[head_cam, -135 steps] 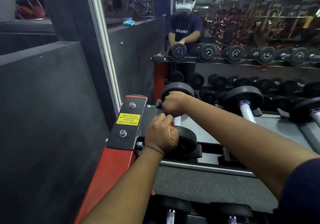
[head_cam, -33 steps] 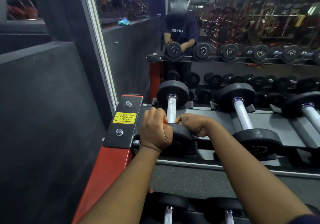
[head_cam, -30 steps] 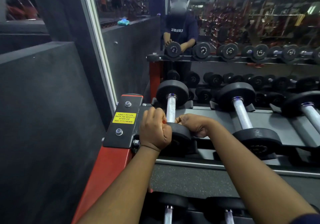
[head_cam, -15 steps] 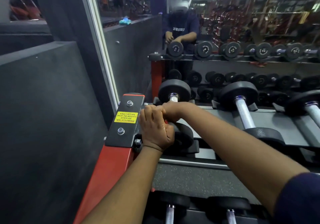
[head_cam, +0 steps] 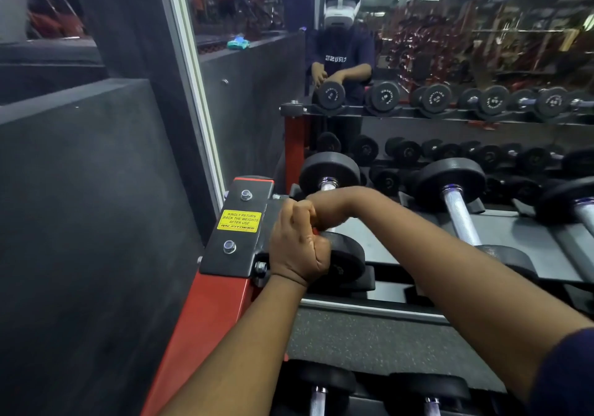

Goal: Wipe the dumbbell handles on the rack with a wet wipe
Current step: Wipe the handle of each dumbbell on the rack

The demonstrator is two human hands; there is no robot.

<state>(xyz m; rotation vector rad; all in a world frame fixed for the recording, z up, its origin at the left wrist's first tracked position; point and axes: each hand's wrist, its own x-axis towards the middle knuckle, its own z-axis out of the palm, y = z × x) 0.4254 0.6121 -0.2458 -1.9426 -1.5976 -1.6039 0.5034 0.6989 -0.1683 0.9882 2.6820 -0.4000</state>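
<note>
The leftmost dumbbell (head_cam: 345, 258) lies on the top shelf of the rack (head_cam: 238, 255), its far head (head_cam: 329, 171) by the mirror. My right hand (head_cam: 324, 210) is curled over its handle, and only a short stub of the chrome handle (head_cam: 327, 186) shows beyond my knuckles. The wet wipe is hidden under that hand. My left hand (head_cam: 299, 245) is a closed fist against the near head, and a sliver of something red (head_cam: 316, 230) peeks from it.
A second dumbbell (head_cam: 459, 213) and a third (head_cam: 578, 203) lie to the right on the same shelf. More dumbbells (head_cam: 318, 393) sit on the tier below. A dark padded wall (head_cam: 96, 222) stands close on the left. The mirror (head_cam: 450, 46) behind reflects me and the rack.
My right hand has slid along the handle from the near head toward the far head, covering most of the chrome. My left fist has stayed by the near head.
</note>
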